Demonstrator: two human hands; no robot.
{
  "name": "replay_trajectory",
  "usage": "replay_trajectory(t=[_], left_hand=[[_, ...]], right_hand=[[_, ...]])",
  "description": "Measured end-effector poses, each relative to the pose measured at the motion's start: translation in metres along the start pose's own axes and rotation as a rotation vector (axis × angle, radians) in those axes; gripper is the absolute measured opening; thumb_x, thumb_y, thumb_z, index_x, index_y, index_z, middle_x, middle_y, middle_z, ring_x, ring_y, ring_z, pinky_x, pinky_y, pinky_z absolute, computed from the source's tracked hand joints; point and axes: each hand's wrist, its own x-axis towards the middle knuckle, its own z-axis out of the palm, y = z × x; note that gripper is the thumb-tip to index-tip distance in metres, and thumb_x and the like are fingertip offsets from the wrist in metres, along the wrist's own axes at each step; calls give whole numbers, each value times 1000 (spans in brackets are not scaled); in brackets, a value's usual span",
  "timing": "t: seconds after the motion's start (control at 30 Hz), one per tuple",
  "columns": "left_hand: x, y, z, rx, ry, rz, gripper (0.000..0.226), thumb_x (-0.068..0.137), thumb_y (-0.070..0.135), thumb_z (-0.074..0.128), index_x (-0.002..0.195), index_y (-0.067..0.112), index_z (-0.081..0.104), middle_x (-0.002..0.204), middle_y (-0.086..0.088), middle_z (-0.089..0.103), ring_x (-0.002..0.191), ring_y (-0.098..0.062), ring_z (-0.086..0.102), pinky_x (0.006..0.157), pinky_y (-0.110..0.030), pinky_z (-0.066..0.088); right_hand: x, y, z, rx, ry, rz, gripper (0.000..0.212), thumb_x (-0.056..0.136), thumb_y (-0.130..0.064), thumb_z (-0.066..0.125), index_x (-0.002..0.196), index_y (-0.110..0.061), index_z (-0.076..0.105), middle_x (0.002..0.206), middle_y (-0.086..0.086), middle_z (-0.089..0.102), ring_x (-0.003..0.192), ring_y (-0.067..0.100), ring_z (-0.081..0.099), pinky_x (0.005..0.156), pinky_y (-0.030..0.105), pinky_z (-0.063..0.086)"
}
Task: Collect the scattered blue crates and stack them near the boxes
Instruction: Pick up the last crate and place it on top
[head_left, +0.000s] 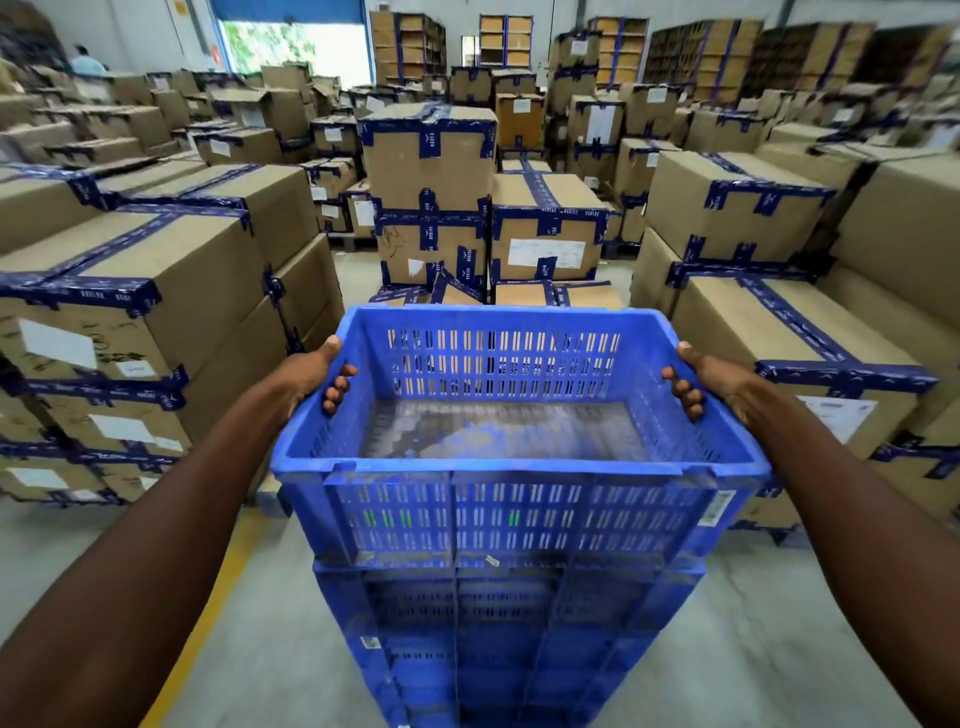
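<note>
Left hand (317, 376): arm stretched forward from the lower left, thumb on the outside of the rim, fingers hooked over the short left wall of the top crate and gripping it.

Top crate (498, 431): blue plastic, rectangular, open-topped, walls pierced with rows of vertical slots, floor scuffed grey-white, nothing inside. A small label sits on the right end of the near wall. Long axis runs left to right across the view; opening faces up; the crate sits level. It is centred in the aisle, at the top of the stack of blue crates (498, 639), its base seated in or just over the rim of the crate beneath; which of the two cannot be told.

Stack of blue crates: same slotted type, standing on the grey floor (270, 654) beside a yellow floor line (208, 618).

Right hand (706, 382): arm stretched forward from the lower right, mirroring the left; thumb outside the rim, fingers curled over the short right wall, gripping it.

Cardboard boxes (431, 202): brown, bound in dark blue tape, piled left, ahead and right of the stack, near it.
</note>
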Motion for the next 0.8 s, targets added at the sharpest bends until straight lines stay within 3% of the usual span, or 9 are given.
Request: replay_trajectory(t=[0.1, 0.2, 0.3, 0.4, 0.5, 0.57, 0.6, 0.7, 0.8], left_hand=[[-4, -1, 1, 34, 52, 39, 56, 99, 57, 39, 89, 5, 58, 51, -1, 49, 36, -14, 40, 35, -22, 37], [-13, -4, 2, 24, 105, 113, 49, 104, 42, 40, 90, -2, 58, 53, -7, 59, 38, -18, 47, 38, -25, 43], [-30, -11, 2, 46, 129, 201, 42, 105, 28, 42, 93, -5, 63, 76, -16, 65, 53, -23, 54, 52, -30, 48], [-57, -21, -3, 143, 137, 305, 32, 103, 17, 44, 82, 5, 64, 90, -21, 61, 65, -27, 55, 64, -36, 50], [-84, -29, -7, 321, 156, 424, 28, 104, 16, 44, 107, 4, 69, 96, -14, 65, 83, -25, 59, 81, -41, 53], [-100, -39, -7, 322, 153, 472, 28, 104, 14, 43, 125, 8, 62, 108, -8, 62, 96, -22, 57, 79, -32, 49], [-104, -44, -7, 311, 163, 482, 32, 105, 14, 43, 132, 7, 57, 117, -6, 60, 103, -21, 56, 81, -31, 48], [-113, -62, -6, 306, 188, 479, 49, 105, 24, 42, 150, 5, 37, 152, -8, 42, 135, -24, 44, 111, -38, 36], [-117, -84, -7, 543, 248, 583, 66, 103, 45, 41, 154, 7, 27, 159, -9, 32, 144, -26, 34, 116, -42, 29]], right_hand=[[-6, 2, 2, 4, 28, -24, 55, 104, -57, 32, 78, -11, 47, 47, 0, 41, 31, 12, 35, 33, 18, 33], [-16, 7, 2, -51, 80, -95, 54, 107, -48, 32, 88, -2, 52, 64, 8, 47, 43, 19, 46, 39, 24, 41], [-42, 13, 1, -212, 199, -234, 42, 109, -30, 37, 99, 5, 57, 72, 15, 53, 52, 23, 51, 42, 25, 43], [-65, 28, -4, -500, 320, -364, 34, 106, -29, 44, 100, -5, 67, 90, 22, 67, 64, 25, 58, 58, 31, 43], [-88, 46, -5, -516, 324, -420, 30, 107, -26, 44, 120, -10, 66, 114, 17, 67, 91, 31, 61, 78, 39, 45], [-103, 59, -3, -485, 324, -442, 36, 108, -26, 41, 136, -10, 57, 121, 7, 59, 103, 25, 55, 83, 34, 39], [-109, 65, -1, -489, 328, -465, 38, 108, -29, 40, 140, -12, 54, 122, 6, 57, 106, 24, 54, 83, 32, 37], [-121, 89, -1, -604, 405, -546, 49, 105, -52, 32, 139, -21, 49, 127, 8, 61, 115, 33, 58, 85, 38, 41], [-128, 106, 3, -713, 514, -565, 68, 97, -72, 23, 145, -27, 40, 141, 12, 57, 122, 37, 57, 94, 47, 45]])
